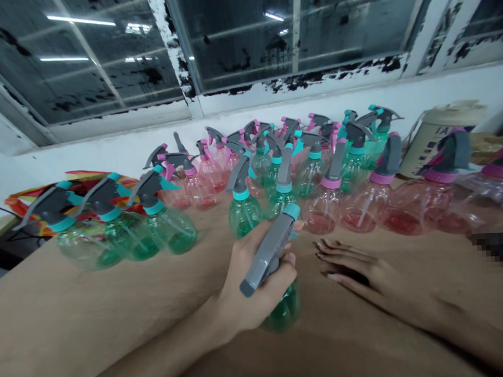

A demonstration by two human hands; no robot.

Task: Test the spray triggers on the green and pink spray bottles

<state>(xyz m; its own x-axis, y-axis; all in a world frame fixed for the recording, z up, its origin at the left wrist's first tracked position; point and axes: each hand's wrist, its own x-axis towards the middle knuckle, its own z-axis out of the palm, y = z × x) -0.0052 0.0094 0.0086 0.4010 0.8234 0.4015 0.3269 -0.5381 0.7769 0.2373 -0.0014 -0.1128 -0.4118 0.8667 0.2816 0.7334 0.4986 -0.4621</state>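
Note:
My left hand (255, 277) is wrapped around the neck of a green spray bottle (284, 309) at the front middle of the table. Its grey trigger head with a teal nozzle tip points up and away from me. Most of the bottle's neck is hidden by my fingers. To the right, my right hand (359, 267) rests palm down on the tabletop with fingers stretched out, holding nothing. Just beyond that hand stand pink spray bottles (321, 213) with grey and pink heads. Another green spray bottle (242, 214) is right behind the held one.
Three green spray bottles (174, 231) stand at the left, by a red and orange wrapper (103, 181). Several pink and green bottles line the back near the wall. A cream cylindrical container (434, 130) stands at the back right. Windows (303, 36) rise behind the wooden table (165, 303).

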